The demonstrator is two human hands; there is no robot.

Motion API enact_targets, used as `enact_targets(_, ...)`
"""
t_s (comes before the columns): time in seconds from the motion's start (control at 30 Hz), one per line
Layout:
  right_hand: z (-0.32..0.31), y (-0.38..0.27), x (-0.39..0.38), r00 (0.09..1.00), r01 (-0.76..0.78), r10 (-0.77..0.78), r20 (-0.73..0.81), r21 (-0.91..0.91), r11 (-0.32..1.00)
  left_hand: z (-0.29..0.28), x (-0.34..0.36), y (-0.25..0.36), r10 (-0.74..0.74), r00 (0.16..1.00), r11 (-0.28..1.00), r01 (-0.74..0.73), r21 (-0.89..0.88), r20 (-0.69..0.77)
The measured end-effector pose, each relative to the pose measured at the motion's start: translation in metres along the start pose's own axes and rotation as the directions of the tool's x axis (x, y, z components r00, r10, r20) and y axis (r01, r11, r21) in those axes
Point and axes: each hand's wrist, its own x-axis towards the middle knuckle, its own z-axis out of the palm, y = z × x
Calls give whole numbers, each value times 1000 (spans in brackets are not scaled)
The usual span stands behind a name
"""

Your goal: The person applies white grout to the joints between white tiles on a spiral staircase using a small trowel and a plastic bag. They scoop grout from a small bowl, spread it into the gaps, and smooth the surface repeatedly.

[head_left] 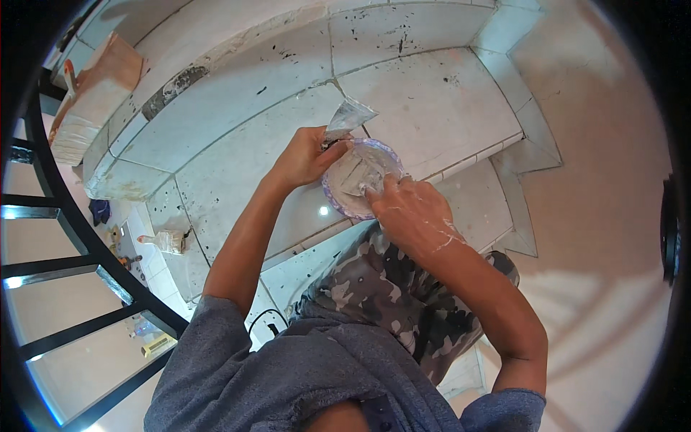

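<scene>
A round bowl (327, 193) with a white and purple patterned rim is in front of me, holding pale, wet paste (353, 169). My left hand (306, 158) is closed at the bowl's far left edge, around a putty knife. The knife's smeared, wedge-shaped blade (350, 117) sticks out beyond the fingers, and its handle is mostly hidden. My right hand (414, 209) reaches over the bowl's right rim, streaked with white paste. Its fingers are curled down into the paste; what they pinch is coated and cannot be made out.
Curved steps with white tiles (432, 93) and dark specks lie around the bowl. A paint brush (165, 241) lies on the step to the left. Farther left stand a black metal railing (68, 209) and a paste-stained box (108, 79) with an orange-handled tool (70, 75).
</scene>
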Motion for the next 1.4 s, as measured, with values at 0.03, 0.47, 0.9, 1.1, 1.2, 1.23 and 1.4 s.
enact_targets(0.03,-2,1,1,999,13,-13,39,-4,1000,-2,2,-2,10,1000,1000,-10,-2,22)
enact_targets(0.47,-31,19,-11,999,31,-32,43,35,999,-11,13,2,106,988,991,-114,69,109)
enact_targets(0.9,0,-13,2,997,22,-29,-72,-90,996,-15,22,-1,104,977,983,-129,130,184)
enact_targets(1.1,-10,-5,-5,996,84,-81,29,-144,986,-18,24,12,154,955,932,-225,284,252)
enact_targets(1.2,-16,-2,-9,996,86,-83,25,-126,988,-19,20,14,207,952,924,-266,274,227)
enact_targets(1.23,-18,-1,-9,996,88,-87,10,-115,989,-18,20,9,258,943,921,-305,241,208)
enact_targets(1.4,-7,3,-8,975,86,-110,-193,-126,988,-15,22,16,165,960,945,-220,244,228)
